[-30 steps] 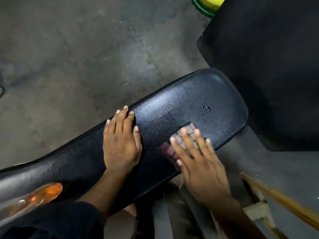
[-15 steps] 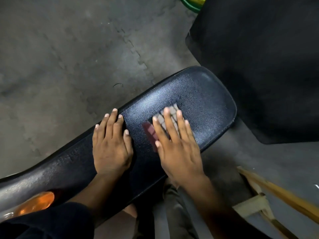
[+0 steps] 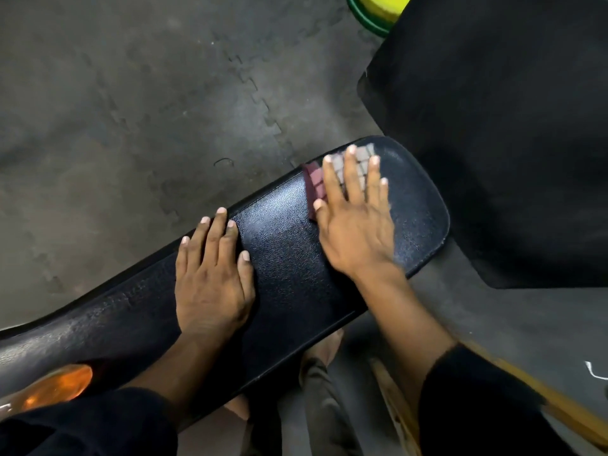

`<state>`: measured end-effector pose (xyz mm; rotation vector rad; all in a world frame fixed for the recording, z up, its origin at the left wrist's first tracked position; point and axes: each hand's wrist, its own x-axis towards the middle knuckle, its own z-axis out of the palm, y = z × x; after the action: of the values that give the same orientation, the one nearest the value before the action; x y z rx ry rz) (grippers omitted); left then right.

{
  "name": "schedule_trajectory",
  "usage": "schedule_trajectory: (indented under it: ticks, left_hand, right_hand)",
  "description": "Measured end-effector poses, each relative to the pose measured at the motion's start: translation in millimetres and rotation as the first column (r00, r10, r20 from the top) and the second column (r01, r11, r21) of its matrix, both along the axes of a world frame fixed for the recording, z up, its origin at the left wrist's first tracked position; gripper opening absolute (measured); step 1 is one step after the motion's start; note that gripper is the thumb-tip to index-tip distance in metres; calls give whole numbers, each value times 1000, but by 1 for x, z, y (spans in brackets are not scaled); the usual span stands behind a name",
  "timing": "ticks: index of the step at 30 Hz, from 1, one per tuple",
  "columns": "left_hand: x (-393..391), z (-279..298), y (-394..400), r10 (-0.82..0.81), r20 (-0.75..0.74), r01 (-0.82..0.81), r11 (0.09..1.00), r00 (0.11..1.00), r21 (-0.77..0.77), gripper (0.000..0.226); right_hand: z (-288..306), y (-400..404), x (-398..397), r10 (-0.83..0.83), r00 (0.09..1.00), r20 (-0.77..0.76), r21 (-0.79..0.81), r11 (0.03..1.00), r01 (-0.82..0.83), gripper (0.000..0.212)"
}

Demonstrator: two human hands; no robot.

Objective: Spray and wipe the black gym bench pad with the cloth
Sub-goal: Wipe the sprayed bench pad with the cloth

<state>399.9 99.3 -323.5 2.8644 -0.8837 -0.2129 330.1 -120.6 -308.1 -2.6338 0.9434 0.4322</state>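
A gym: interlocking rubber floor tiles (image 3: 158, 103) beneath a padded black bench (image 3: 283, 258).

The bench pad (image 3: 283, 258) is black with a fine pebbled grain. The cloth (image 3: 332, 172) is checked in grey squares with a maroon edge. The floor (image 3: 131, 110) is mottled grey; a green-rimmed yellow tub (image 3: 371, 11) sits beyond.

The right hand (image 3: 355, 222) has slid the cloth (image 3: 332, 174) (flat under its fingers) up to the pad's (image 3: 279, 245) far edge.
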Motion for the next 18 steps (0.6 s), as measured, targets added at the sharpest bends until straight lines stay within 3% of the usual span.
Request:
schedule_trajectory:
  ticks: [5,9,14,18]
  left_hand:
    - [1,-4,2,-21,14,21,1000,1000,19,57]
    - [2,-6,1,-27,29,26,999,999,18,56]
    - [2,-9,2,-20,20,20,1000,1000,17,56]
    - [3,-8,2,-13,7,13,1000,1000,23,57]
  right_hand:
    - [9,42,-48,147,988,36,31,988,-148,75]
    - [9,19,-81,44,997,-61,4,999,-44,74]
    - [-1,-34,-28,-126,992,-28,-51,991,125,74]
    - [-7,-34,20,-38,999,-17,-59,998,37,70]
